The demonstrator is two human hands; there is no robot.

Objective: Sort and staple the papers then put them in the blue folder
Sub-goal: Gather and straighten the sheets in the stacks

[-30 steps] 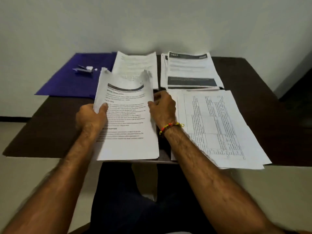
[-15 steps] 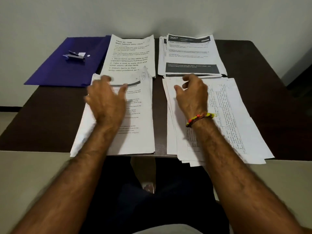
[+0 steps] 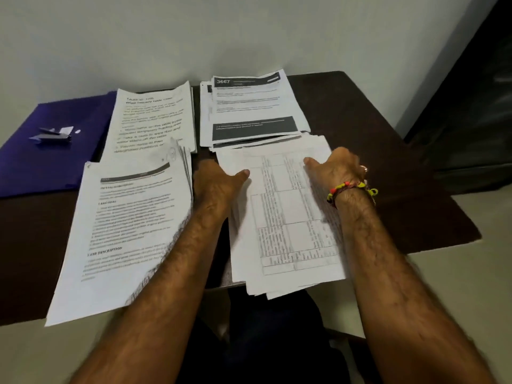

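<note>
**Both hands shift to the table-printed stack**

Since half a second ago the left hand (image 3: pixel 214 187) has left the near-left stack (image 3: pixel 124 231) and crossed to the left edge of the near-right stack (image 3: pixel 288 217), while the right hand (image 3: pixel 336 169) has slid to that stack's right edge. Each thumb lies on top of the sheets; the fingers are tucked under or behind the edges and cannot be seen, so how firmly the hands grip is unclear. A beaded bracelet (image 3: pixel 350 189) circles the right wrist.

Print on every sheet is blurred; only a few large headings can be made out. The left forearm covers the lower right corner of the near-left stack. Two more stacks lie farther back: the far-left stack (image 3: pixel 155 117) and the far-right stack (image 3: pixel 252 109), whose near edge the near-right stack overlaps.

Both near stacks overhang the front edge of the dark table (image 3: pixel 388 162). The blue folder (image 3: pixel 55 162) lies flat at the far left, cut off by the frame, with the far-left stack overlapping its right side and a stapler (image 3: pixel 52 135) resting on it. Bare tabletop shows to the right of the stacks, up to the table's right corner.
</note>
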